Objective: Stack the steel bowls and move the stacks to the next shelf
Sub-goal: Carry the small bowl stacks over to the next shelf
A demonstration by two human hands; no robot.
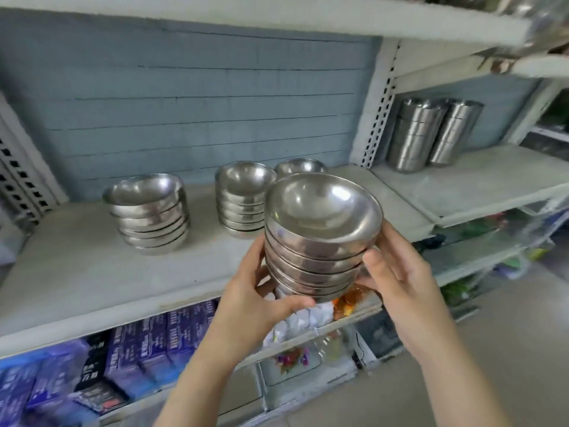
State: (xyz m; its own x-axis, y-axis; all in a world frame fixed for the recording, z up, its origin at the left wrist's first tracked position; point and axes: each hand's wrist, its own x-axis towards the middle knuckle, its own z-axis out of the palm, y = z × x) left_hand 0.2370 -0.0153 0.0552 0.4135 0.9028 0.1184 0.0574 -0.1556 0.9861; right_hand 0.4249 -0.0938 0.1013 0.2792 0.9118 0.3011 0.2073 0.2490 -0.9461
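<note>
A stack of several steel bowls point(320, 235) hangs in the air in front of the shelf, tilted a little to the left. My left hand point(255, 291) grips its lower left side, thumb curled under the bottom bowl. My right hand point(397, 272) grips its right side with the thumb against the rims. On the grey shelf point(77, 272) stand a second stack of bowls point(147, 214) at the left and a third stack point(240, 201) in the middle. Behind the held stack a further bowl point(298, 166) shows only its rim.
The neighbouring shelf point(492, 186) at the right carries two tall stacks of steel cups point(431, 134) at its back. A perforated upright point(378, 112) separates the two shelves. Another shelf board point(277, 13) runs overhead. Purple packets point(147, 343) and other goods fill the lower shelves.
</note>
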